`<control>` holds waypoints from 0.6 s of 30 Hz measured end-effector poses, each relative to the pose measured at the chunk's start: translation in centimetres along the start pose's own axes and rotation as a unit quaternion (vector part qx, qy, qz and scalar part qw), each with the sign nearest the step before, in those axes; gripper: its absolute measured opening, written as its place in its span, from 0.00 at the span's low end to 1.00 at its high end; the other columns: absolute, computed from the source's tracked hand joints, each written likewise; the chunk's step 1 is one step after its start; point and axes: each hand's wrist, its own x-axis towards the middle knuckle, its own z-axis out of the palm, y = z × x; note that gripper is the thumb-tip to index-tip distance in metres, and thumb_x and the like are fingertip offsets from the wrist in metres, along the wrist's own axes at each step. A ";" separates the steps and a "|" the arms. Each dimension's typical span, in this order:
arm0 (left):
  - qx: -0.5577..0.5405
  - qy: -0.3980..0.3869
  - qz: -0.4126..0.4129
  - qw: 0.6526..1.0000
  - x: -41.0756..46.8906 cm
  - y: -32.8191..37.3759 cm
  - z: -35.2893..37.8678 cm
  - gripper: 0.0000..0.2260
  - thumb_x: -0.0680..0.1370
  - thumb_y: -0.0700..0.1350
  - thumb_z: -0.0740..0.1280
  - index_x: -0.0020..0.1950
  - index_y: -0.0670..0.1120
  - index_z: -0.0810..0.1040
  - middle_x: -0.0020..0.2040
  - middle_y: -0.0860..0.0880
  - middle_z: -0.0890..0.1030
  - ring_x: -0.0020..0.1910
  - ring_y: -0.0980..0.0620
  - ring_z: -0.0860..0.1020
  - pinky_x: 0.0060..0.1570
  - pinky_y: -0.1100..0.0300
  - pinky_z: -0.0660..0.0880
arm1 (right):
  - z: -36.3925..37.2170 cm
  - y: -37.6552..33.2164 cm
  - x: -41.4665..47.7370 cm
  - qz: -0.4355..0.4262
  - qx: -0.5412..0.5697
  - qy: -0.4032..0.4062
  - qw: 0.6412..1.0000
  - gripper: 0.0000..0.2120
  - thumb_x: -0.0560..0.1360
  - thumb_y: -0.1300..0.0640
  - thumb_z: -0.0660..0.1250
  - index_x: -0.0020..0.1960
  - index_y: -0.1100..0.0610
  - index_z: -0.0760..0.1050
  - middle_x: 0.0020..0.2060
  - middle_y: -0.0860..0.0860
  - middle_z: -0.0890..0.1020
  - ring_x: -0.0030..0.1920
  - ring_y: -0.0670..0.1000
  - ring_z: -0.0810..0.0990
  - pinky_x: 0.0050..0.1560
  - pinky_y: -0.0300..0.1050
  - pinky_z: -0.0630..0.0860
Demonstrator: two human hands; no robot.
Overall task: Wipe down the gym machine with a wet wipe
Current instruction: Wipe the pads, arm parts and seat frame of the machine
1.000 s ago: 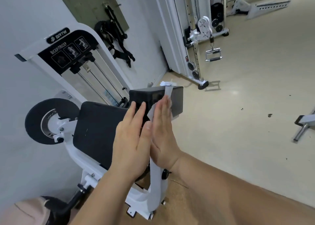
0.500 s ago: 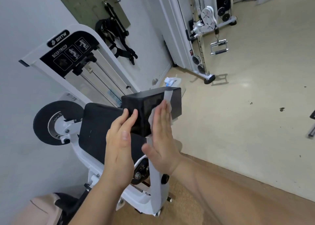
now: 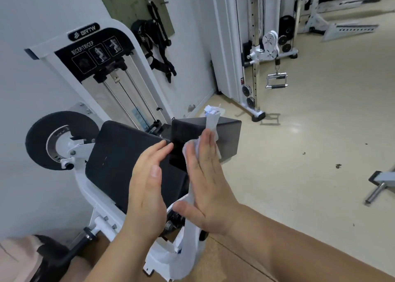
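white wet wipe point(image 3: 210, 123) pressed against black pad point(image 3: 227, 136).

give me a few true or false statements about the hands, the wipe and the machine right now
1. The right hand presses the wipe flat against the black pad. True.
2. The left hand holds the wipe. False: the wipe is under the right hand; the left hand rests open on the pad's other side.
3. The machine's label reads BICEP/TRICEP. True.
4. A cable handle hangs from the rack behind. True.
5. The pad is red. False: it is black.
6. Both hands are clenched into fists. False: both have their fingers stretched out.
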 end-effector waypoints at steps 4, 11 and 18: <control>-0.072 -0.056 -0.011 0.996 0.3 -2.6 -0.6 0.18 0.88 0.47 0.53 0.76 0.55 0.68 0.73 0.61 0.71 0.73 0.56 0.70 0.70 0.51 0.70 | -0.3 0.7 0.5 -0.083 -0.203 -0.040 0.975 0.47 0.80 0.30 0.52 0.80 0.68 0.49 0.80 0.66 0.46 0.81 0.66 0.39 0.80 0.65 0.43; -0.372 -0.207 -0.144 0.893 1.4 -4.9 -2.5 0.35 0.72 0.72 0.54 0.75 0.58 0.68 0.73 0.61 0.73 0.71 0.65 0.70 0.75 0.54 0.64 | -4.0 -2.1 5.1 -0.091 -0.478 -0.186 0.853 0.44 0.81 0.29 0.49 0.82 0.64 0.56 0.82 0.59 0.54 0.83 0.58 0.48 0.82 0.58 0.47; -0.462 -0.263 -0.140 0.835 1.5 -7.9 -2.4 0.33 0.79 0.68 0.46 0.79 0.52 0.63 0.75 0.58 0.72 0.75 0.60 0.67 0.78 0.49 0.60 | -0.6 -5.6 2.4 -0.030 -0.506 -0.278 0.816 0.46 0.80 0.29 0.51 0.83 0.63 0.51 0.82 0.60 0.50 0.83 0.58 0.43 0.82 0.56 0.41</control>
